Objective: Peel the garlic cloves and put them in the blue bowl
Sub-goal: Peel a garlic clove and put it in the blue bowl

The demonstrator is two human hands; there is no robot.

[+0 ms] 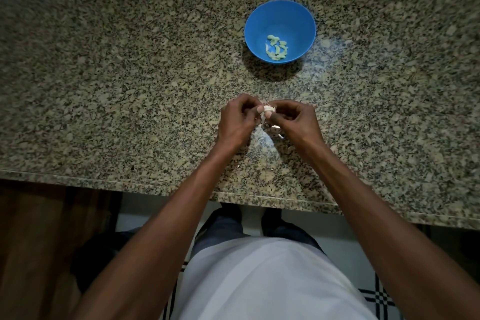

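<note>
Head view: left hand [237, 122] and right hand [293, 121] meeting above granite table [130, 86], both grips pinching garlic clove [268, 109] between fingertips. Skin scraps [275, 130] lying on table just beneath hands. Blue bowl [280, 18] sitting farther back, holding peeled cloves [277, 51].

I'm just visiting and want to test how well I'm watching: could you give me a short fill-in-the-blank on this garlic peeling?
1. The peeled cloves lie inside the ____ bowl.
2. Both hands, left hand and right hand, pinch one ____ between them.
3. The bowl stands on a speckled granite ____.
4. Bits of peel lie on the counter below the ____.

Missing words: blue; clove; counter; hands
</note>
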